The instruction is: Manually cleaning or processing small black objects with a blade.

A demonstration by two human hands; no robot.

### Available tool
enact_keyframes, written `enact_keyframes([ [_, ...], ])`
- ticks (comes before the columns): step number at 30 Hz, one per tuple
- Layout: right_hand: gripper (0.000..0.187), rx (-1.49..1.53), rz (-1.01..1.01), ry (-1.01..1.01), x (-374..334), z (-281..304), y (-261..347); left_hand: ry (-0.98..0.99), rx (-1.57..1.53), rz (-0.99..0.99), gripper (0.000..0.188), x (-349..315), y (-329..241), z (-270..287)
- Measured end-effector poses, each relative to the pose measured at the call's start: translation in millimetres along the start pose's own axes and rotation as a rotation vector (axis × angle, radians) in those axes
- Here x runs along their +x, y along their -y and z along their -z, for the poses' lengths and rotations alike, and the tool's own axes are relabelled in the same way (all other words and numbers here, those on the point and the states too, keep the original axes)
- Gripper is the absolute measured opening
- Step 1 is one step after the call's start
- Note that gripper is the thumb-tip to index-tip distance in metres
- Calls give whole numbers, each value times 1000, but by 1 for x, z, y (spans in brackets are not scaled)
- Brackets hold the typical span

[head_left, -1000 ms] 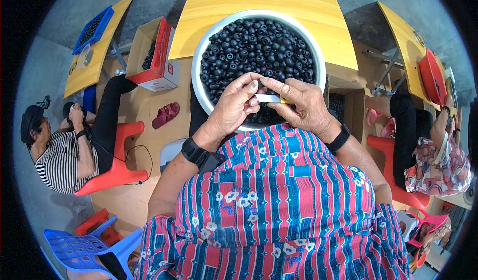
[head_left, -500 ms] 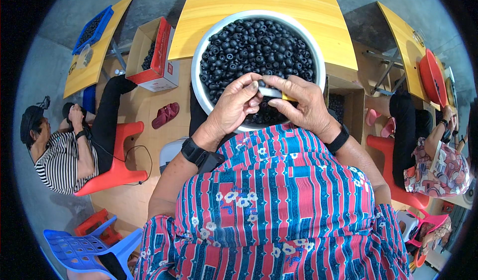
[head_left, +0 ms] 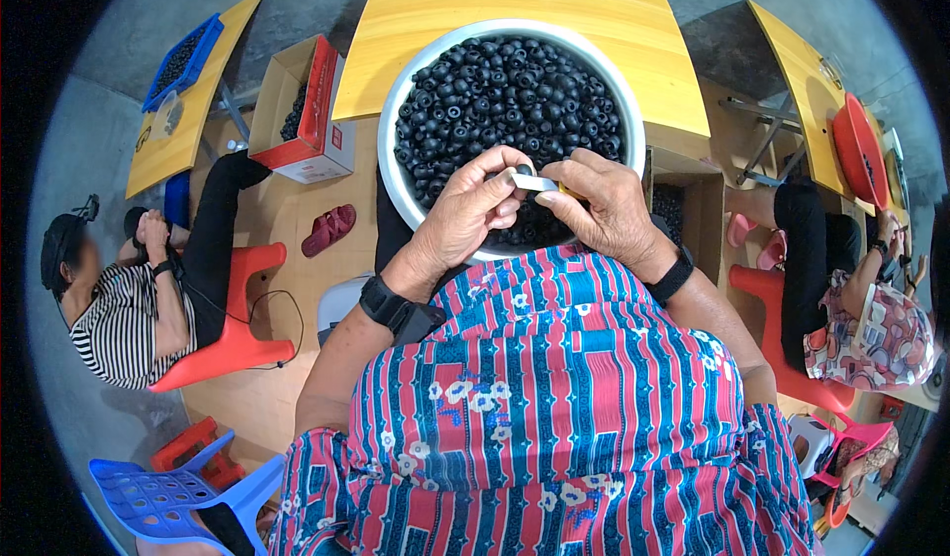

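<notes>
A wide metal basin (head_left: pixel 390 140) before me is heaped with small, round, black pieces (head_left: pixel 505 91), many with a hole in one end. Over its near side, my left hand (head_left: pixel 470 205) pinches one such black piece (head_left: pixel 523 169) between thumb and fingers. My right hand (head_left: pixel 606 202) is closed on a small knife (head_left: pixel 535 182), its short pale blade pointing left and a bit of yellow handle showing. The blade lies right against the piece at my left fingertips. Whether it cuts in, I cannot tell.
The basin partly overlaps a yellow table (head_left: pixel 416 12). A red-and-white carton (head_left: pixel 317 136) with black pieces stands left; another carton (head_left: pixel 701 215) sits at the right. People (head_left: pixel 139 309) sit on red stools at both sides. Dark red slippers (head_left: pixel 329 231) lie on the floor.
The right hand's fingers have curled in more around the knife, and its blade has turned, its broad side now showing brighter. The left hand keeps its pinch on the black piece.
</notes>
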State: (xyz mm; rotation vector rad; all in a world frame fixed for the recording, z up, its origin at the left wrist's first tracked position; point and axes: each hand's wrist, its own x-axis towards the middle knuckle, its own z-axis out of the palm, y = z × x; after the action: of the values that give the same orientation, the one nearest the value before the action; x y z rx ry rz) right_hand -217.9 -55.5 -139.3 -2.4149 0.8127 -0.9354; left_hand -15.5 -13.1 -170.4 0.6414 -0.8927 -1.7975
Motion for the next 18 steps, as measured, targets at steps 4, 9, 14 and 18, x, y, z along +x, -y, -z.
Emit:
enact_keyframes([
  [4, 24, -8, -7, 7, 1, 1, 2, -9, 5, 0, 21, 0, 1, 0],
  [9, 22, -10, -15, 4, 0, 1, 1, -10, 16, -5, 22, 1, 2, 2],
  [14, 21, 20, -100, -50, 2, -3, -3, 54, -7, 8, 22, 0, 4, 7],
  [18, 20, 115, -191, -139, 2, -4, -7, 48, -189, -15, 23, -2, -2, 9],
])
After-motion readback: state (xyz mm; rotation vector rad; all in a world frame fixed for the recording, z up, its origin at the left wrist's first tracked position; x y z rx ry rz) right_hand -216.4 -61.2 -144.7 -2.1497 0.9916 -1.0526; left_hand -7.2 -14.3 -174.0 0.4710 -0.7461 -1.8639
